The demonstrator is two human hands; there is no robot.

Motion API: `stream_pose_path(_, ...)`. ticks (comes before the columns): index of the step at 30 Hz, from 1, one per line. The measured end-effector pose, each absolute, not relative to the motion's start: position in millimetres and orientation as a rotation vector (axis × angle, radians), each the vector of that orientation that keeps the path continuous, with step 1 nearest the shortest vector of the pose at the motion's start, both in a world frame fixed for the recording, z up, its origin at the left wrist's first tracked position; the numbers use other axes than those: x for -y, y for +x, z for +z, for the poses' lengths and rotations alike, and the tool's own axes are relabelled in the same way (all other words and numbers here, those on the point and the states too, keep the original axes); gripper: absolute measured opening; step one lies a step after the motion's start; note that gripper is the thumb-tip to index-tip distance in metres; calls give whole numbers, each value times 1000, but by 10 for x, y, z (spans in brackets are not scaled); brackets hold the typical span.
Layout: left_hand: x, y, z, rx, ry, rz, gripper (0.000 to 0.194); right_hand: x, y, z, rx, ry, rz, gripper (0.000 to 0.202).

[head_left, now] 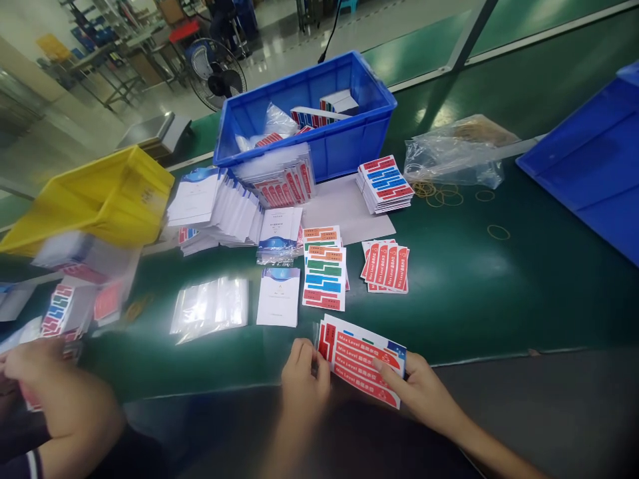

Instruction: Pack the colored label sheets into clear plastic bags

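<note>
My right hand grips a small stack of label sheets, its thumb lying over the top one, which has red "Max Level" and "Min Level" strips. At the left end of the stack my left hand is closed in a pinch. A sliver of clear plastic bag shows just above those fingers; how far it reaches around the sheets is hidden. Beyond my hands lie multicoloured label sheets, a pile of red label sheets and a white leaflet. Flat clear bags rest further left.
A blue bin at the back holds packed sheets. Before it stand filled bags, leaflet stacks and a label stack. Rubber bands lie right, near another blue bin. A co-worker's arm works left, below a yellow bin.
</note>
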State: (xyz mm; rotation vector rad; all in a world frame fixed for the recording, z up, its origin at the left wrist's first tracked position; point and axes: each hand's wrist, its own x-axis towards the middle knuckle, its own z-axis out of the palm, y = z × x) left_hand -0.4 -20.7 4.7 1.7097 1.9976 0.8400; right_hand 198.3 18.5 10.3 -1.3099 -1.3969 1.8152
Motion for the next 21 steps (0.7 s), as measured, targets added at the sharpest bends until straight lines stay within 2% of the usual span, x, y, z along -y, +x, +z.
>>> stream_pose_path(13,274,73,-272,-2004,1931,773,17,-215,2075,2,1209,-1140,2255,44)
stream_pose_path(21,257,36,-245,-2039,1927,755,17,-225,1986,-13,1144,-1157,2194,55)
